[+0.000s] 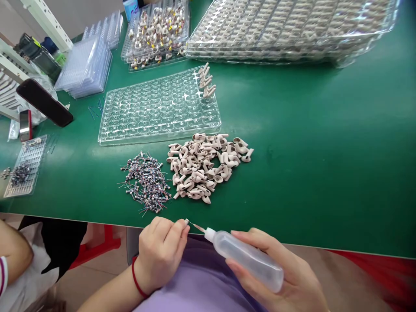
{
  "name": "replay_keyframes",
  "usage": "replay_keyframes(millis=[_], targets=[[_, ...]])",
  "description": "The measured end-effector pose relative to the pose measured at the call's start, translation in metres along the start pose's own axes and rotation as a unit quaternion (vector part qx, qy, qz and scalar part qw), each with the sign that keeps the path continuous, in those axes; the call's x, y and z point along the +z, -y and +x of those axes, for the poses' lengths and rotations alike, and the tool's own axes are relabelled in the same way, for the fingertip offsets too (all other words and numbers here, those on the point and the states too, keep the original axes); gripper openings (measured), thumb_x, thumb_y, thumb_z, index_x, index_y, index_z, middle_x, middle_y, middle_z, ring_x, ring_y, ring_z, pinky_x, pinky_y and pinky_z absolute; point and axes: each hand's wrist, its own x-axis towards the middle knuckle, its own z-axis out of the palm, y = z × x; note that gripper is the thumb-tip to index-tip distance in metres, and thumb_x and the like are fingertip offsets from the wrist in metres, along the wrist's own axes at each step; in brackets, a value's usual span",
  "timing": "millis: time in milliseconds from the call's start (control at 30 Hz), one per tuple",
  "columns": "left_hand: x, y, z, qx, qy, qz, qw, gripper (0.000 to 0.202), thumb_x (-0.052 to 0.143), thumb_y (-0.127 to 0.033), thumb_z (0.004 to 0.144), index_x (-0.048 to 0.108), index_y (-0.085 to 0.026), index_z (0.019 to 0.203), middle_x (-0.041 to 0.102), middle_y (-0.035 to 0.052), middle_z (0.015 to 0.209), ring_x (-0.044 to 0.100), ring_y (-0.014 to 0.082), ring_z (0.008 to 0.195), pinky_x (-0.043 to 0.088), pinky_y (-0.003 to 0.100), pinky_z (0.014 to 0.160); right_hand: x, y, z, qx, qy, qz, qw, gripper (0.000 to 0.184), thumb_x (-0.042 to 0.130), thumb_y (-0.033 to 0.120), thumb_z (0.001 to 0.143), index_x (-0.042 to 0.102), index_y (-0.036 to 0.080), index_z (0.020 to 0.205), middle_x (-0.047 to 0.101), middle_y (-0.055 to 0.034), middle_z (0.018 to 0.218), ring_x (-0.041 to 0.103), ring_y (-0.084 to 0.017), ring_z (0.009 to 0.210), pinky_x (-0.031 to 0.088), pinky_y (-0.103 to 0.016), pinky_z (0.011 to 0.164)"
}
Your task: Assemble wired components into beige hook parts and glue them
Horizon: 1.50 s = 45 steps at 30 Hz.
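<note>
My left hand (164, 247) is closed around an earbud shell (186, 222); only its pale tip shows between thumb and forefinger, the rest is hidden by the fingers. In my right hand (276, 268) lies a translucent squeeze bottle (248, 260) with a white cap, tilted so that its thin needle tip (199, 227) points at the shell's end. Just beyond the hands, on the green table, are a heap of beige earbud shells (203, 173) and, to its left, a heap of small wired components (147, 184).
A clear tray (156, 110) behind the heaps bears several shells (206, 80) at its right end. Filled trays (292, 32) stand stacked at the back, with a tray of wired parts (159, 32) beside them. A phone (44, 103) juts in at left, near another person's arm (14, 251).
</note>
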Motion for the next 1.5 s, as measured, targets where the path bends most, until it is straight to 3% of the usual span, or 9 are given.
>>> replay_keyframes(millis=[133,300,933,1067,1167,1267,1333,1400,1500], targets=[[0.001,0.001,-0.001,-0.002,0.001,-0.001,1.000,0.012,0.062,-0.011,0.089,0.064,-0.013,0.100,0.064,0.0028,0.069,0.059,0.0153,0.061,0.049,0.027,0.056,0.003,0.006,-0.001,0.051,-0.010,0.013,0.999,0.028,0.067,0.039,0.083,0.061,0.027,0.107,0.068,-0.0049,0.085,0.064,-0.020,0.060,0.059,-0.032,0.057],[0.000,0.000,-0.001,-0.007,0.003,-0.004,1.000,0.011,0.061,-0.011,0.090,0.064,-0.014,0.100,0.064,0.0029,0.069,0.060,0.0152,0.061,0.049,0.026,0.056,0.004,0.011,-0.001,0.078,-0.015,0.035,0.996,0.027,0.068,0.033,0.081,0.062,0.028,0.107,0.066,-0.0043,0.084,0.062,-0.019,0.060,0.057,-0.032,0.058],[0.002,0.001,-0.002,-0.012,0.002,-0.007,1.000,0.012,0.062,-0.011,0.088,0.066,-0.013,0.099,0.064,0.0030,0.070,0.060,0.0153,0.061,0.050,0.026,0.057,0.000,0.007,-0.001,0.046,-0.010,0.036,0.998,0.028,0.071,0.034,0.080,0.064,0.024,0.105,0.070,-0.0046,0.084,0.066,-0.018,0.061,0.056,-0.027,0.052],[-0.001,0.001,0.000,-0.027,-0.007,-0.027,0.999,0.011,0.062,-0.012,0.088,0.068,-0.014,0.098,0.065,0.0035,0.070,0.061,0.0153,0.062,0.051,0.026,0.057,-0.013,0.009,0.000,0.121,-0.055,0.052,0.990,0.027,0.068,0.040,0.083,0.064,0.027,0.106,0.071,-0.0071,0.096,0.070,-0.024,0.080,0.059,-0.030,0.063],[-0.008,0.001,0.005,-0.068,-0.008,-0.115,0.991,0.010,0.062,-0.014,0.089,0.069,-0.017,0.095,0.067,0.0040,0.074,0.062,0.0144,0.064,0.052,0.025,0.058,-0.024,0.009,0.015,0.168,-0.110,0.085,0.976,0.035,0.072,0.037,0.080,0.062,0.027,0.112,0.071,-0.0082,0.108,0.071,-0.024,0.091,0.060,-0.032,0.074],[-0.016,-0.001,0.011,-0.136,0.024,-0.254,0.957,0.010,0.062,-0.018,0.089,0.072,-0.018,0.091,0.070,0.0041,0.075,0.062,0.0128,0.062,0.051,0.022,0.055,-0.032,0.001,0.039,0.178,-0.135,0.133,0.966,0.037,0.075,0.036,0.076,0.057,0.027,0.108,0.070,-0.0092,0.115,0.068,-0.026,0.107,0.058,-0.038,0.089],[-0.020,-0.002,0.013,-0.201,0.063,-0.343,0.915,0.012,0.064,-0.024,0.088,0.074,-0.018,0.088,0.071,0.0048,0.073,0.061,0.0126,0.060,0.048,0.022,0.052,-0.036,-0.011,0.051,0.187,-0.135,0.124,0.965,0.040,0.076,0.037,0.075,0.053,0.025,0.106,0.069,-0.0101,0.118,0.067,-0.025,0.109,0.057,-0.038,0.091],[-0.022,-0.003,0.013,-0.293,0.107,-0.427,0.849,0.019,0.066,-0.033,0.086,0.076,-0.017,0.084,0.072,0.0058,0.071,0.059,0.0121,0.057,0.045,0.021,0.049,-0.040,-0.021,0.054,0.201,-0.117,0.084,0.969,0.044,0.075,0.043,0.075,0.051,0.025,0.108,0.069,-0.0098,0.121,0.067,-0.025,0.109,0.058,-0.038,0.090],[-0.020,-0.005,0.013,-0.421,0.165,-0.535,0.714,0.033,0.072,-0.047,0.079,0.076,-0.015,0.081,0.071,0.0061,0.067,0.056,0.0110,0.052,0.041,0.020,0.046,-0.042,-0.024,0.041,0.183,-0.110,0.026,0.977,0.055,0.073,0.046,0.078,0.050,0.026,0.124,0.060,-0.0111,0.132,0.060,-0.029,0.121,0.057,-0.041,0.092]])
